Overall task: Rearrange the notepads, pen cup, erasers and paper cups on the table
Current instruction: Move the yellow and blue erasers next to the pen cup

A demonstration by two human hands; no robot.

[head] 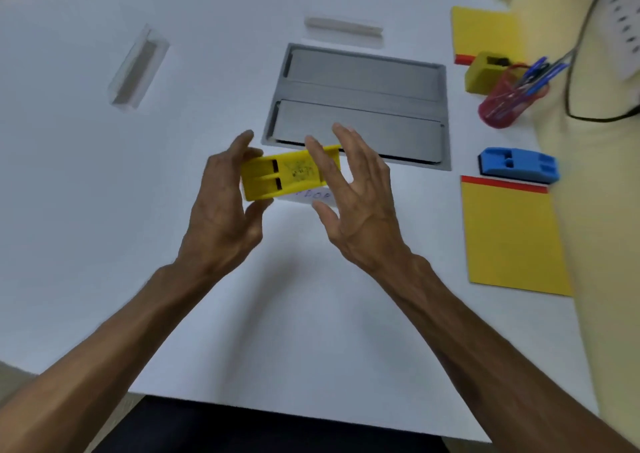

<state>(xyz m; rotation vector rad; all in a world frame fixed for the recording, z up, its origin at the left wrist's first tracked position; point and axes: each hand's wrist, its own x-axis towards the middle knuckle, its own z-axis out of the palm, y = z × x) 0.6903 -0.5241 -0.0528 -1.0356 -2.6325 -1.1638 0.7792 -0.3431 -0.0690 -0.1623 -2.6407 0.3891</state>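
We open at the far right, where the red mesh pen cup (509,106) stands upright with a cluster of blue pens (540,72) leaning out of it towards the right. That is the only container we see with anything in it. Tucked just behind it is an olive-yellow eraser (483,72), sitting at the near end of the far notepad (485,30).

Now the hands, centre stage. The left hand (221,210) grips the left end of the yellow eraser (287,175), fingers curled over the far side and thumb underneath. The right hand (353,189) is spread wide, fingers fanned apart, with the index finger laid across the eraser's right end. Whether its thumb touches anything, we cannot tell. A white card (311,196) with blurred handwriting peeks out below the eraser, which sits at the near edge of the grey metal hatch (360,106) set into the table (104,210).

On the right, the blue eraser (517,165) lies just beyond the red-banded top of the near notepad (512,238), close to the table's edge.

Across the white surface we spot two clear plastic holders, one to the far left (138,68) and one beyond the hatch (343,30). A person in pale yellow clothing (588,175) stands along the right side, a black cord (581,72) hanging in front.
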